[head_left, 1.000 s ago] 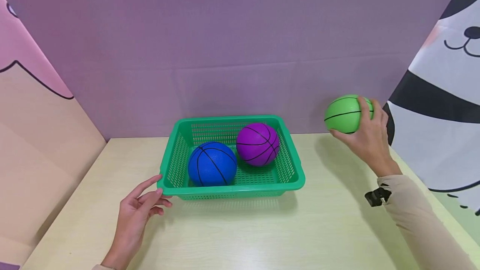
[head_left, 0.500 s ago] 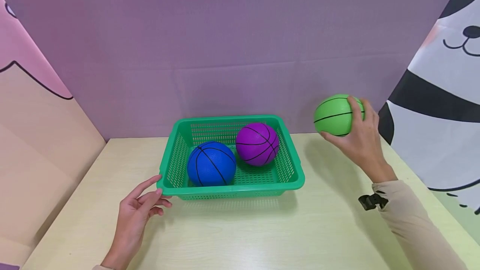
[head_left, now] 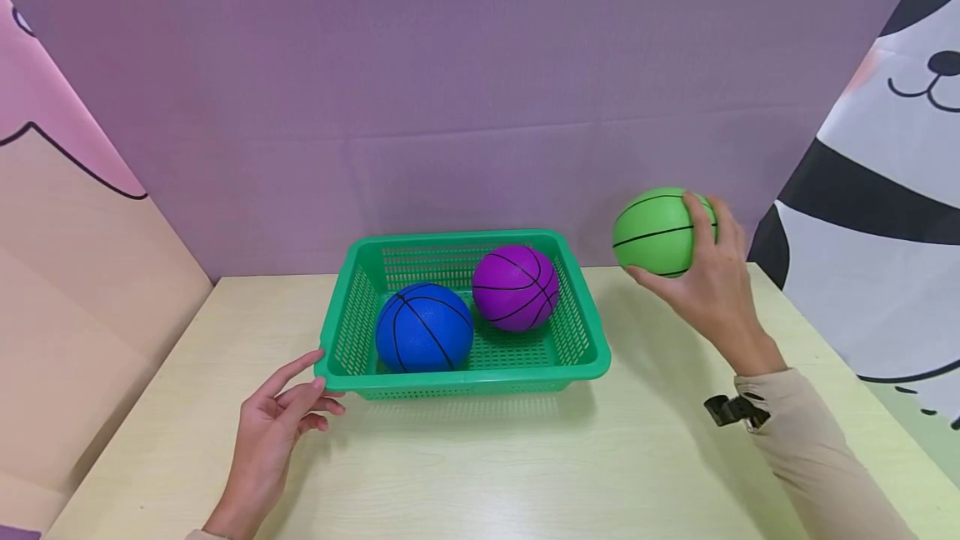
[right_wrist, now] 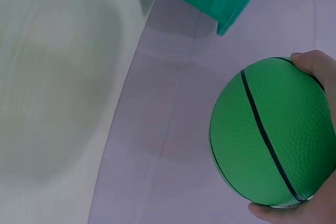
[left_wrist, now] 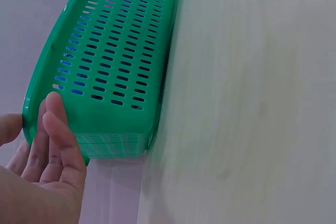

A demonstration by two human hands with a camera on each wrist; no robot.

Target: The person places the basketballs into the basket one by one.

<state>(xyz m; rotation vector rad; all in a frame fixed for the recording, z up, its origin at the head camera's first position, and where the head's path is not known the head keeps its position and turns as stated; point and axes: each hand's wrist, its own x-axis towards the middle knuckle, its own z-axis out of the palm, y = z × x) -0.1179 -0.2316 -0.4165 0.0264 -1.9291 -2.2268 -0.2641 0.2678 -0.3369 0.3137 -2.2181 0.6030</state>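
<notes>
In the head view, my right hand (head_left: 712, 286) grips a small green basketball (head_left: 654, 232) above the table, to the right of the basket. The right wrist view shows the green ball (right_wrist: 270, 135) between thumb and fingers, raised off the surface. With my left hand (head_left: 270, 432) I hold the near left corner of a green plastic basket (head_left: 465, 377); the left wrist view has the thumb at the rim and fingertips against the slotted wall (left_wrist: 113, 72). Inside the basket sit a blue basketball (head_left: 424, 328) at front left and a purple basketball (head_left: 515, 288) at back right.
The basket stands on a pale wood table (head_left: 480, 465), near its back edge. A purple cloth wall (head_left: 480, 90) rises behind. Printed panels flank the table: a pink and beige one (head_left: 82, 257) on the left, a panda one (head_left: 877, 257) on the right.
My right hand has carried the green basketball leftward, closer to the basket. The left hand, the basket and the two balls in it have stayed in place.
</notes>
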